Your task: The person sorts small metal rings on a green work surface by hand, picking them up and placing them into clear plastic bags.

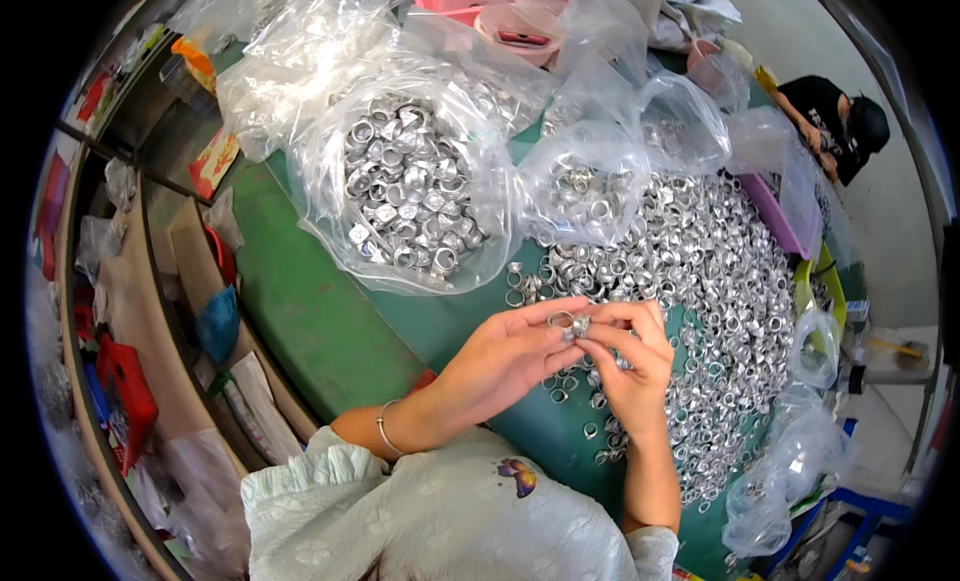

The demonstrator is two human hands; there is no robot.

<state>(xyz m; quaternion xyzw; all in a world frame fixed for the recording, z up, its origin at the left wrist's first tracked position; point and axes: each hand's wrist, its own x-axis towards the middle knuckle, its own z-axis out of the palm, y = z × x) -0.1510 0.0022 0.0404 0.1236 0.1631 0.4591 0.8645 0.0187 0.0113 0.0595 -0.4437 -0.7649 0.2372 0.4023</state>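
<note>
Green and crowded, the counter [300, 301] fills the head view, with shelves of clutter running down the left side and another person [835, 121] bent over work at the far right. A big clear bag [410, 181] of small silver metal caps lies open at the middle, more bags [600, 171] slump beside it, and a loose heap of caps [720, 281] spreads across the right half of the counter.

Both hands meet just above the near edge of that heap. The left hand [510, 356] has its fingers curled round one or two caps [572, 324], pinched at the fingertips; the right hand [630, 366] closes on the same small cluster from the other side, thumb and forefinger tight against it. Neither grip is open; how many pieces each one has is too small to tell.

By the look of it, the step in hand is fitting or checking a cap taken from the heap. The next move would call for a steady pinch and a small twist or press, since the pieces are tiny and slippery.

The caps are shiny, ring-shaped and thin-walled, pale silver, some dented.
</note>
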